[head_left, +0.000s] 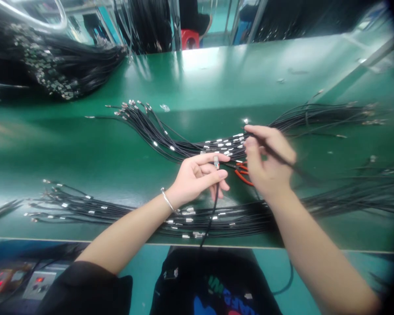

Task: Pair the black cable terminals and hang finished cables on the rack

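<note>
My left hand (197,177) pinches a black cable (213,210) just below its small metal end connector (216,163); the cable hangs down over the table's front edge. My right hand (269,164) is closed around another thin black cable (302,173) that runs off to the right. Between and under the hands lies a tool with red-orange handles (241,171). Behind the hands a bundle of black cables with silver sleeves (170,140) fans across the green table (216,74). A second bundle (124,214) lies along the front edge.
A large heap of black cables with metal ends (52,65) sits at the back left. More cables (331,113) trail off to the right. A red stool (190,38) stands beyond the table. A control box with red lights (16,280) sits below left.
</note>
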`<action>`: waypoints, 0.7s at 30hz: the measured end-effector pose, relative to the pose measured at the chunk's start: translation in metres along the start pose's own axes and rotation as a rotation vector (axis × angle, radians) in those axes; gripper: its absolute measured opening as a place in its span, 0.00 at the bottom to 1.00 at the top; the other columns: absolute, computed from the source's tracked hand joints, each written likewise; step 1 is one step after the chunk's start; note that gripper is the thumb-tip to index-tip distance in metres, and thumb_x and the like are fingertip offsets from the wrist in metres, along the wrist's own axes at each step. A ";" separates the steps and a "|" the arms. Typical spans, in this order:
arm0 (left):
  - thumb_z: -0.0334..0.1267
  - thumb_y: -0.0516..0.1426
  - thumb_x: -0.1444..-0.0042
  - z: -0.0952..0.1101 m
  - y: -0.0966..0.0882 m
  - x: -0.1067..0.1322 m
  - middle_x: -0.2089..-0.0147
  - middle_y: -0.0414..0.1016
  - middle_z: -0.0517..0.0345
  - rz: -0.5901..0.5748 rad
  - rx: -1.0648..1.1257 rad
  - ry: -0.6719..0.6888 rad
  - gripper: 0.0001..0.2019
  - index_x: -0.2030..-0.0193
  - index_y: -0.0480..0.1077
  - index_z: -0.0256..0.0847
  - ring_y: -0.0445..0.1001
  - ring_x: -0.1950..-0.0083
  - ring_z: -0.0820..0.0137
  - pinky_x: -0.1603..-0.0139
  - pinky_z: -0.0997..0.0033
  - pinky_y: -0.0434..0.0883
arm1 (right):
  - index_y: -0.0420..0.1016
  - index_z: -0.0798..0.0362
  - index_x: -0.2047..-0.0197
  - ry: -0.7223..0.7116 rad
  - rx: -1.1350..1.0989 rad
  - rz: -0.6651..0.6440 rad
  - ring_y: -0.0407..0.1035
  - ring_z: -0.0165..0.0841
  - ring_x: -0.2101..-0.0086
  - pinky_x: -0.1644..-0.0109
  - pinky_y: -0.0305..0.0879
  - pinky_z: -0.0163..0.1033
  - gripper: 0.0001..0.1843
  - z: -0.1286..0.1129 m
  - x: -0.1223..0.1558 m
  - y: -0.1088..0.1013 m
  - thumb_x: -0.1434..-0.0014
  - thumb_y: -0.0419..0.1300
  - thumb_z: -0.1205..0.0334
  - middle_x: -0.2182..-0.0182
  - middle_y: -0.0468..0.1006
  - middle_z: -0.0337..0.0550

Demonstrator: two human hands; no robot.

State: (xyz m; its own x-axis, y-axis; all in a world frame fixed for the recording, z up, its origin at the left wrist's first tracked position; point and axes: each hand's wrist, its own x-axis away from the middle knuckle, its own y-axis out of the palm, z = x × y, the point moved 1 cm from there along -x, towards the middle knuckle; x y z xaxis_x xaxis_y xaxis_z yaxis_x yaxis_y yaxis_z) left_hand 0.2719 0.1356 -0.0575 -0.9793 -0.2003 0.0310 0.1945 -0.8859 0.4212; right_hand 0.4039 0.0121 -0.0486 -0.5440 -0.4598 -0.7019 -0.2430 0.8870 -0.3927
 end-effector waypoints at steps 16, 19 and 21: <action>0.48 0.65 0.45 -0.001 -0.012 -0.007 0.73 0.79 0.52 -0.063 -0.358 0.123 0.37 0.34 0.60 0.30 0.73 0.79 0.72 0.79 0.77 0.67 | 0.71 0.63 0.44 0.321 0.447 -0.292 0.75 0.40 0.62 0.60 0.66 0.39 0.22 0.030 -0.009 -0.003 0.38 0.59 0.59 0.62 0.81 0.55; 0.47 0.64 0.43 0.012 -0.016 -0.009 0.71 0.79 0.54 0.011 -0.431 0.219 0.44 0.27 0.46 0.33 0.73 0.78 0.72 0.79 0.78 0.66 | 0.75 0.64 0.49 0.389 0.419 -0.262 0.75 0.37 0.66 0.61 0.66 0.37 0.18 0.042 -0.010 -0.011 0.42 0.61 0.66 0.68 0.81 0.53; 0.46 0.62 0.41 0.028 -0.022 -0.002 0.70 0.79 0.54 0.101 -0.521 0.307 0.41 0.27 0.47 0.35 0.73 0.76 0.72 0.79 0.78 0.67 | 0.76 0.61 0.50 0.405 0.376 -0.250 0.75 0.33 0.68 0.61 0.66 0.34 0.18 0.046 -0.009 -0.019 0.44 0.60 0.70 0.70 0.81 0.47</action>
State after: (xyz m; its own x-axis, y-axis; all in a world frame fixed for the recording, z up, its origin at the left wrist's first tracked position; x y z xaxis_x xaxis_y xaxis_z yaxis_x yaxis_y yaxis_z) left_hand 0.2683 0.1674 -0.0418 -0.9086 -0.3367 -0.2472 0.3636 -0.9288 -0.0713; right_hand 0.4500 -0.0030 -0.0620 -0.7875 -0.5337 -0.3083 -0.1424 0.6442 -0.7515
